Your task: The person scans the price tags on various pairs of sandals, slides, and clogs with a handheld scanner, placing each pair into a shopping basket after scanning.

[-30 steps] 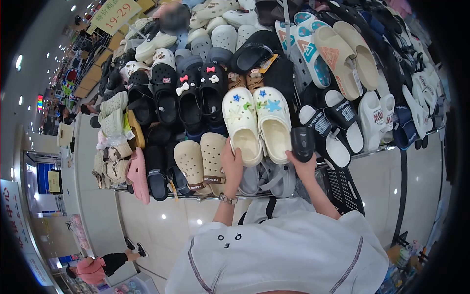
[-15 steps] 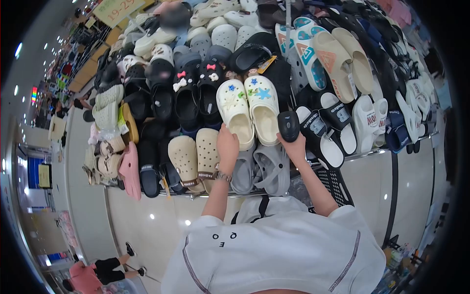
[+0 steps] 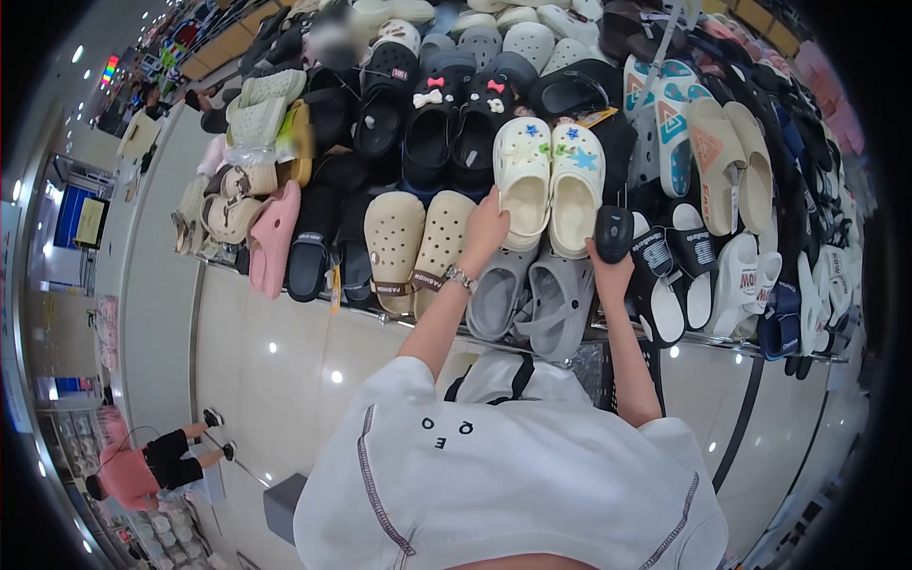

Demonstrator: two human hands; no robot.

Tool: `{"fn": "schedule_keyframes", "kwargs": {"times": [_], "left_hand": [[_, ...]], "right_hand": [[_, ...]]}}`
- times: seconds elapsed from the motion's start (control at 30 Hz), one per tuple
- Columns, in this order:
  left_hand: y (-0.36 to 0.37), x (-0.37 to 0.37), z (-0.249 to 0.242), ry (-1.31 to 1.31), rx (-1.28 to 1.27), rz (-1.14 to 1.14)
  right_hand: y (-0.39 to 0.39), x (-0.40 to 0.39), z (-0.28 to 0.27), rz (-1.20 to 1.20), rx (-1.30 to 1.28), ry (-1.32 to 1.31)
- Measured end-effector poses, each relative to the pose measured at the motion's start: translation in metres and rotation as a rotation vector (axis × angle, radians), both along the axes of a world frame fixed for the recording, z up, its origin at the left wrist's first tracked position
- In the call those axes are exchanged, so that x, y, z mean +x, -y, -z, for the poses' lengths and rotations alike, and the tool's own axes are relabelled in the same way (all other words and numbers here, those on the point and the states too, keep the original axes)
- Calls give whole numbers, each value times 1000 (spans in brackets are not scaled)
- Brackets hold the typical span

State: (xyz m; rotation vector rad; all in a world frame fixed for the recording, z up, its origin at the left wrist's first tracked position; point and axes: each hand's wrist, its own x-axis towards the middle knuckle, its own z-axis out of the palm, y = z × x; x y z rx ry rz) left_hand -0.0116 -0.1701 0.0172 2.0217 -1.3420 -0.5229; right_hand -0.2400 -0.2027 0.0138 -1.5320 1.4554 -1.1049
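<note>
A pair of cream-white clogs (image 3: 551, 190) with blue and green star charms lies among the shoes in front of me. My left hand (image 3: 486, 231), wearing a metal watch, grips the heel edge of the left one. Just right of the pair, my right hand (image 3: 611, 273) is closed around a black mouse-shaped handheld device (image 3: 615, 234). Grey clogs (image 3: 559, 302) sit below the white pair, nearer to me. Beige clogs (image 3: 394, 242) with brown heel straps are left of my left wrist. Black clogs (image 3: 432, 142) with red and white bows lie behind them.
Shoes cover the sloping display, which has a metal rail (image 3: 380, 318) along its front. Black-and-white slides (image 3: 655, 285) lie to the right, a pink clog (image 3: 275, 242) to the left. Lower left, a person in a pink top (image 3: 133, 473) stands on the tiled floor.
My view has shifted, so the display, clogs and both hands appear farther right and somewhat higher. My hands keep about the same places beside the white clogs.
</note>
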Motion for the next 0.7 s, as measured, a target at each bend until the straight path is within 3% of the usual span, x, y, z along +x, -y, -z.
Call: {"fn": "schedule_keyframes", "kwargs": {"times": [0.47, 0.67, 0.7], "left_hand": [[37, 22, 22, 13, 124, 40], [13, -8, 2, -82, 30, -103], [6, -11, 1, 4, -152, -84]], "right_hand": [[3, 10, 2, 36, -93, -23], [7, 7, 9, 18, -81, -62], [6, 7, 7, 15, -80, -70]]}}
